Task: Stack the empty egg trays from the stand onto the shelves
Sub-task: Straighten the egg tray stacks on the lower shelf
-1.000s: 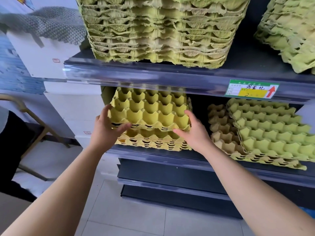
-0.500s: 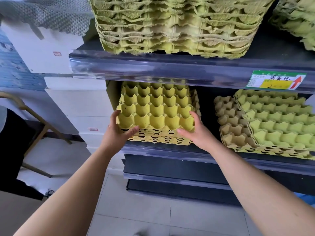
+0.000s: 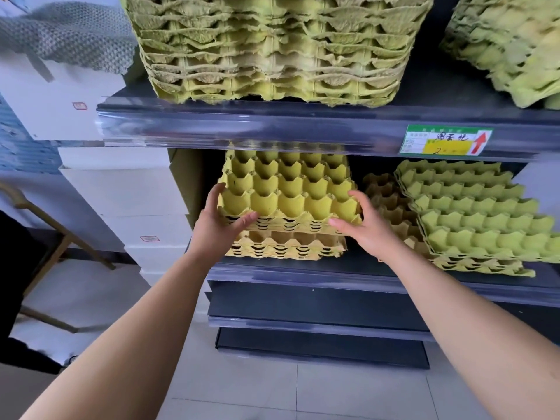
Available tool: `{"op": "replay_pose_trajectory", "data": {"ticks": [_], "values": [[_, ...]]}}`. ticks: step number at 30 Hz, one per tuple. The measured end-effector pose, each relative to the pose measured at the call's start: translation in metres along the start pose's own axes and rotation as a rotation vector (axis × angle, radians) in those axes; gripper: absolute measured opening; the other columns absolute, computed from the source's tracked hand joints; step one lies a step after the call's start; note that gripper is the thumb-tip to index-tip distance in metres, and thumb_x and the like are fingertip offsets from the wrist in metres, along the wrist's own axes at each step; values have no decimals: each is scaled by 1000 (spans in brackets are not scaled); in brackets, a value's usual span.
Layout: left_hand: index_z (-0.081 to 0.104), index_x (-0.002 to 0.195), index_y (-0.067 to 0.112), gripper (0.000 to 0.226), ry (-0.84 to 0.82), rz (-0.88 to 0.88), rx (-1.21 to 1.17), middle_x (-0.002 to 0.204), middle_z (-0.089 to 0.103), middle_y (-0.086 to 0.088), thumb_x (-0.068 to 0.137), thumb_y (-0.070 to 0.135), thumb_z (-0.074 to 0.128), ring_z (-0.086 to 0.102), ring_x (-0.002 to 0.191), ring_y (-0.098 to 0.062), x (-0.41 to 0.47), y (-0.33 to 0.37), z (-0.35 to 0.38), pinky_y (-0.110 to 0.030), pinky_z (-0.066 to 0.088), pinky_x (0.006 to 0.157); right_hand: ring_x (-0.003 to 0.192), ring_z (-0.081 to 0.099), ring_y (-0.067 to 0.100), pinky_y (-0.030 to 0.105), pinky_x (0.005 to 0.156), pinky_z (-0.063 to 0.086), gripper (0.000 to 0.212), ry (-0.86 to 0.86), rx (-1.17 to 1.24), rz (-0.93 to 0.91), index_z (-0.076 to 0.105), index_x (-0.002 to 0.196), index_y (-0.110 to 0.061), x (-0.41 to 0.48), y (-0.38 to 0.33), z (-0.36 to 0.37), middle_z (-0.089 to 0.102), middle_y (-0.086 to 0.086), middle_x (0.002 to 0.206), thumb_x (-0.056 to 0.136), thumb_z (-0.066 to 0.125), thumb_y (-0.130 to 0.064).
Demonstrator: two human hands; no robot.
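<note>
Trays (image 3: 288, 189) are held just over the pile (image 3: 288, 247) on the middle shelf (image 3: 303, 272). The front corners are gripped by the left hand (image 3: 222, 227) and the right hand (image 3: 365, 230), fingers curled round the edges. The cups should be lined up, then the trays set down flat.

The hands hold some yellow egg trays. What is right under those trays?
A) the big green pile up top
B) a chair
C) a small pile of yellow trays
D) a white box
C: the left hand and right hand grip the yellow egg trays just above a small yellow pile on the lower shelf.
</note>
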State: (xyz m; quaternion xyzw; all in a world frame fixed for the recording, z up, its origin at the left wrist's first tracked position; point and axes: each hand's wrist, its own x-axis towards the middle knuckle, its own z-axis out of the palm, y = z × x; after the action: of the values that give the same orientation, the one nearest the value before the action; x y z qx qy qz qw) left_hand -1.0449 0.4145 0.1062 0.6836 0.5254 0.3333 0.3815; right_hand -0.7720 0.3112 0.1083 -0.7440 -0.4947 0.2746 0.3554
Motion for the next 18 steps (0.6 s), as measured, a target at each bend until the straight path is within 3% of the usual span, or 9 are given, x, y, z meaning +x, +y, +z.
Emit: {"op": "replay_pose_trajectory", "data": {"ticks": [4, 7, 9, 13, 18], "values": [[21, 148, 35, 89, -44, -38, 27, 115, 49, 10, 77, 50, 72, 49, 100, -9, 6, -9, 13, -23, 37, 81, 136, 32, 24, 35, 102, 30, 83, -65, -15, 66, 18, 145, -36, 4, 16, 7, 24, 0, 154, 78, 63, -59], [19, 145, 42, 94, -78, -76, 6, 128, 52, 4, 70, 61, 72, 53, 110, -16, 14, -24, 14, -27, 41, 87, 141, 24, 23, 38, 109, 25, 89, -108, -19, 83, 9, 148, -34, 9, 20, 13, 17, 0, 157, 80, 61, -59], [19, 145, 42, 92, -104, -114, 11, 127, 56, 0, 72, 59, 72, 57, 109, -20, 16, -33, 12, -27, 41, 84, 142, 20, 22, 36, 110, 22, 91, -154, -25, 96, 4, 150, -32, 10, 19, 18, 12, 1, 158, 82, 60, -58], [19, 146, 36, 88, -114, -126, 46, 116, 58, 2, 77, 52, 71, 56, 100, -19, 18, -41, 12, -27, 39, 80, 141, 22, 24, 36, 109, 23, 93, -182, -58, 116, -3, 149, -35, 12, 22, 28, 9, 5, 159, 82, 56, -61], [18, 144, 44, 100, -153, -161, -46, 122, 61, 3, 62, 66, 71, 58, 110, -20, 19, -48, 11, -32, 43, 94, 141, 24, 23, 34, 103, 28, 91, -162, 11, 106, -2, 147, -40, 10, 26, 32, 8, -1, 159, 81, 57, -62]]}}
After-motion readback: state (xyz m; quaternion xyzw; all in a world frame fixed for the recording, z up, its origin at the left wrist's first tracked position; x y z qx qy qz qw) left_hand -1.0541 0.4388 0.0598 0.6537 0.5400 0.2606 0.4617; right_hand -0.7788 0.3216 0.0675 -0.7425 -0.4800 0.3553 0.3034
